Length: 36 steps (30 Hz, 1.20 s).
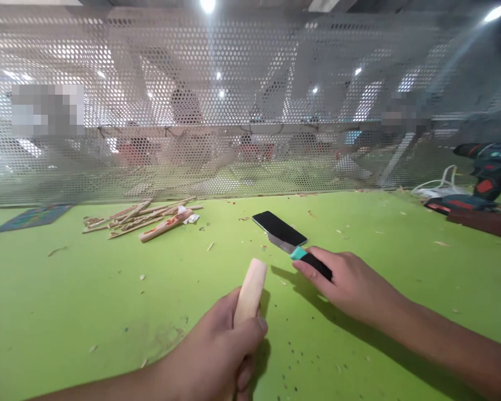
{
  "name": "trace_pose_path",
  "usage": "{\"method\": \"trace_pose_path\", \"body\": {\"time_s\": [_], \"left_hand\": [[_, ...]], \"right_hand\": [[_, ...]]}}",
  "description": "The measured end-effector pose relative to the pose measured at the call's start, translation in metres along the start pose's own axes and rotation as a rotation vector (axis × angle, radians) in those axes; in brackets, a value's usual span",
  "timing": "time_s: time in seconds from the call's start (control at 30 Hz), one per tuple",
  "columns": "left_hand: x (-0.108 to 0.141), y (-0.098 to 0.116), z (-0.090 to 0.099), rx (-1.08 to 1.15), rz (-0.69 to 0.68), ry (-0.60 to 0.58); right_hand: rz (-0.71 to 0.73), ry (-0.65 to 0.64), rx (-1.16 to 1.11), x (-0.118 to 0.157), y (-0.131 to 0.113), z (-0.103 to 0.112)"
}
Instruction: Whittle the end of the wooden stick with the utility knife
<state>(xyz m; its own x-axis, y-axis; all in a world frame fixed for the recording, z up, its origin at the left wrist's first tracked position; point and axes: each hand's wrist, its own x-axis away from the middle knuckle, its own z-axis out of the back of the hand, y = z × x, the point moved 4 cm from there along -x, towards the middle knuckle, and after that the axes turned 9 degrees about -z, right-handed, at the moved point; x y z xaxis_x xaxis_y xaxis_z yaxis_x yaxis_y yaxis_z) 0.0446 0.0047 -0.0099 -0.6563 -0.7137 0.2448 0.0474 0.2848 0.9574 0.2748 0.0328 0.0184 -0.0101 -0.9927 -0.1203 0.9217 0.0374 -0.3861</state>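
My left hand [227, 348] is wrapped round a pale stick of wood [251, 287], whose rounded end sticks up past my thumb. To the right, my right hand [346, 278] grips a small knife [317, 264] by its black and turquoise handle. The knife's short grey blade points up and left, apart from the wood. Just beyond the blade lies a black smartphone [281, 227], flat on the green tabletop [108, 312]. The lower part of the wood is hidden by my left fingers.
Several wood strips [137, 217] and a stained piece of wood [166, 225] lie at back left, near a patterned mat [31, 217]. A cordless drill [490, 172] stands at far right behind a dark brown block [484, 223]. A perforated metal screen [242, 111] borders the back. Shavings are scattered about.
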Motion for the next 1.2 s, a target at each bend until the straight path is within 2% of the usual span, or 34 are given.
{"method": "trace_pose_path", "body": {"time_s": [0.1,0.23,0.43,0.53,0.7,0.93,1.03,1.13,1.2], "left_hand": [[0.001,0.002,0.002,0.011,0.003,-0.055],[0.001,0.008,0.0,0.049,-0.052,-0.128],[-0.002,0.003,-0.003,0.039,-0.065,-0.082],[-0.004,0.0,-0.001,0.062,-0.085,-0.06],[-0.004,0.001,0.0,0.028,-0.042,-0.043],[-0.003,0.003,-0.001,-0.022,0.004,0.098],[-0.003,0.003,0.0,-0.043,0.003,0.107],[-0.001,0.003,-0.001,-0.111,0.013,0.101],[0.001,0.003,-0.002,-0.167,0.03,0.104]], "right_hand": [[0.048,-0.013,-0.052,0.008,-0.009,-0.002],[0.118,-0.122,-0.083,0.018,-0.021,-0.007],[0.241,-0.317,-0.049,0.035,-0.037,-0.018],[0.284,-0.37,-0.058,0.041,-0.043,-0.02],[0.258,-0.315,-0.019,0.042,-0.046,-0.019],[0.155,-0.198,0.035,0.042,-0.048,-0.017],[0.157,-0.151,0.044,0.042,-0.049,-0.018],[0.111,-0.15,-0.024,0.028,-0.035,-0.016],[0.005,-0.089,-0.018,0.011,-0.015,-0.008]]}}
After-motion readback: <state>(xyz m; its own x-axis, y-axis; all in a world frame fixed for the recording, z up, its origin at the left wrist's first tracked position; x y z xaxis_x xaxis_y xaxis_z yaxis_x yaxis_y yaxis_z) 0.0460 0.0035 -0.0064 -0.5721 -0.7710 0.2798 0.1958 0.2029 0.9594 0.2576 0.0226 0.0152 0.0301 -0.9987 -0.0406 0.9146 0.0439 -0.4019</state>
